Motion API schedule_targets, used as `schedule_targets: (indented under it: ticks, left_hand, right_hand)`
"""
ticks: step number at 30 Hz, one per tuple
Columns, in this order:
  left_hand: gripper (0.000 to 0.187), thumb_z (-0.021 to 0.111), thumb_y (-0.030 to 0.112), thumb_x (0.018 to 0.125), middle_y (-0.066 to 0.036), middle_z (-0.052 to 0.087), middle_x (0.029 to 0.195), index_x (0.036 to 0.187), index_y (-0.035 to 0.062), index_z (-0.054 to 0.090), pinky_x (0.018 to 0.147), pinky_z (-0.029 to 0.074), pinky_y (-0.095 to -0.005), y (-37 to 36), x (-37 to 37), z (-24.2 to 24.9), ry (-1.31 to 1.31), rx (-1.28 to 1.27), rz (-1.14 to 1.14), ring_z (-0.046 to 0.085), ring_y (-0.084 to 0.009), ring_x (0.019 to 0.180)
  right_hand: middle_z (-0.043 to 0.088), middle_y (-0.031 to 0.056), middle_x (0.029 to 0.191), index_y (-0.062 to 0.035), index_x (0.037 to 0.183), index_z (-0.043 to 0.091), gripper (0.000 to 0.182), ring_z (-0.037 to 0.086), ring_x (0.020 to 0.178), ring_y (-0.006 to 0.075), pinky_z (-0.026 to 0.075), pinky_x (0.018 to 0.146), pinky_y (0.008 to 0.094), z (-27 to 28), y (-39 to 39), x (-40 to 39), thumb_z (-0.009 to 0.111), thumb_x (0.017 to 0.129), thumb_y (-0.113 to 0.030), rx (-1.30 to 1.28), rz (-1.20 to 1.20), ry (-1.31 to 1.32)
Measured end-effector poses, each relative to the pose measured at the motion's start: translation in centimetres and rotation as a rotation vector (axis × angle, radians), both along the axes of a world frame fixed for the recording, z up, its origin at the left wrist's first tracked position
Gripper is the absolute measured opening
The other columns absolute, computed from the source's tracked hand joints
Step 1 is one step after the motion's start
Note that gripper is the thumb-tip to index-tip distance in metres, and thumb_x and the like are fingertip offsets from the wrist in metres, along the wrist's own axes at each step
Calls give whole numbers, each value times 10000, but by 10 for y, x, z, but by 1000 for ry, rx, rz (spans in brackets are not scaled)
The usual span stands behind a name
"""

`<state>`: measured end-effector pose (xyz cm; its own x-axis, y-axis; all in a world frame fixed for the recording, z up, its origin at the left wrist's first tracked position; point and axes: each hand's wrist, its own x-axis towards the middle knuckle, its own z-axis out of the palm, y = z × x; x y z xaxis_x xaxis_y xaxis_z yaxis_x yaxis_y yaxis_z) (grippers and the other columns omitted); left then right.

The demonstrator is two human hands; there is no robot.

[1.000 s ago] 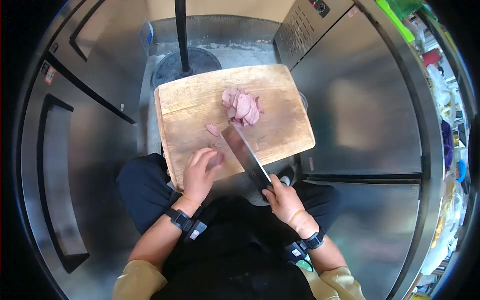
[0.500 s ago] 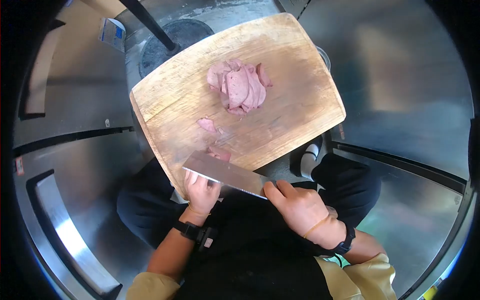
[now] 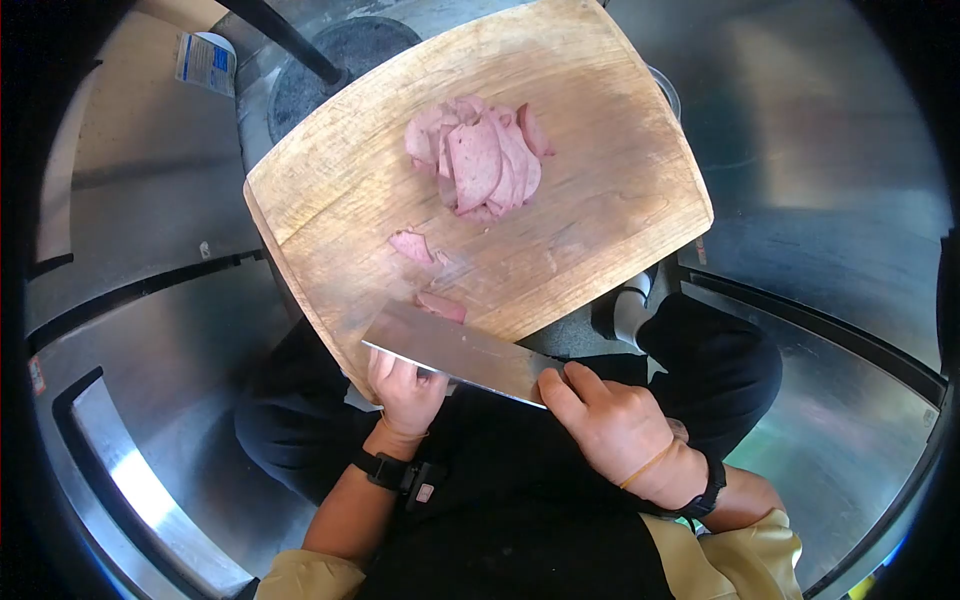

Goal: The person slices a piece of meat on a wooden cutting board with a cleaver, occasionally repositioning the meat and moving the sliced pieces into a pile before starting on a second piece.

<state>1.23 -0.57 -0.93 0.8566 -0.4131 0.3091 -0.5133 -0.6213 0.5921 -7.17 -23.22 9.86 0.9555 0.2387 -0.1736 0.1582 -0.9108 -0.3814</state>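
While the right hand (image 3: 622,428) clamps one cleaver (image 3: 460,352), left hand (image 3: 408,396), grip unclear, one meat pile (image 3: 480,160) on one board (image 3: 610,170)

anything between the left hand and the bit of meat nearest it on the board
Yes, as seen from the head camera: the blade of the knife, gripped by the right hand, crosses between the left hand and that meat piece, hiding the fingertips.
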Motion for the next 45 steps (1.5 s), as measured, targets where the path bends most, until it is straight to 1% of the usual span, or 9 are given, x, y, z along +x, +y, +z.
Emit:
schedule_targets:
  ticks: [8,19,22,32,35,39,40,43,45]
  left_hand:
    - [317,762,16,611,-140,634,957,915,23,674,789,487,-417,-3,2,4,-13,-7,2,607,-358,887]
    - [291,734,-5,594,-131,630,878,876,13,665,726,482,-389,-6,7,8,80,-33,35,596,-336,814]
    - [304,745,-9,628,-138,650,966,924,6,674,766,505,-391,-5,7,10,102,-33,19,621,-331,857]
    - [327,742,-5,631,-119,642,970,950,21,677,747,507,-397,-2,4,5,69,-32,21,621,-317,841]
    - [332,739,-12,638,-119,645,973,963,21,677,750,507,-394,-5,8,6,46,-52,6,623,-312,837]
    - [311,745,-13,667,-123,653,1002,968,20,675,768,509,-382,-8,4,9,71,-111,36,633,-299,854]
    - [305,748,-11,674,-125,655,1011,969,20,674,773,509,-378,-10,4,10,87,-156,49,635,-297,859]
    - [256,764,0,725,-115,634,1096,964,12,670,662,538,-292,-9,2,8,91,-144,59,620,-227,898]
    - [279,761,5,701,-124,647,1042,964,19,671,739,518,-350,-9,1,7,84,-169,63,628,-277,880]
  right_hand:
    - [584,96,831,-90,1114,525,349,608,526,155,499,454,271,-3,2,1,579,769,-92,6,-18,-3]
    - [522,43,680,-84,1066,502,264,596,466,170,472,393,288,-1,5,18,571,811,-102,-63,31,88]
    - [522,43,670,-80,1063,500,255,598,464,174,471,388,287,-1,6,22,569,818,-103,-83,44,109]
    - [551,57,676,-85,1038,495,217,617,467,186,490,386,292,-24,18,23,557,831,-104,-88,14,69]
    - [569,63,686,-94,1025,493,190,632,484,184,501,394,288,-28,37,39,543,844,-118,-163,-16,12]
    - [614,141,736,-82,1016,453,179,647,521,297,538,457,379,-29,34,56,524,854,-115,-7,-34,44]
    - [622,176,789,-80,1039,425,211,650,584,359,541,506,443,-26,27,58,516,849,-79,77,-67,168]
    - [627,177,831,-88,1069,411,253,652,626,366,532,523,470,-18,10,43,512,842,-46,162,-171,97]
    - [611,152,808,-91,1050,429,252,650,629,353,527,504,449,-5,2,30,525,826,-28,104,-145,147]
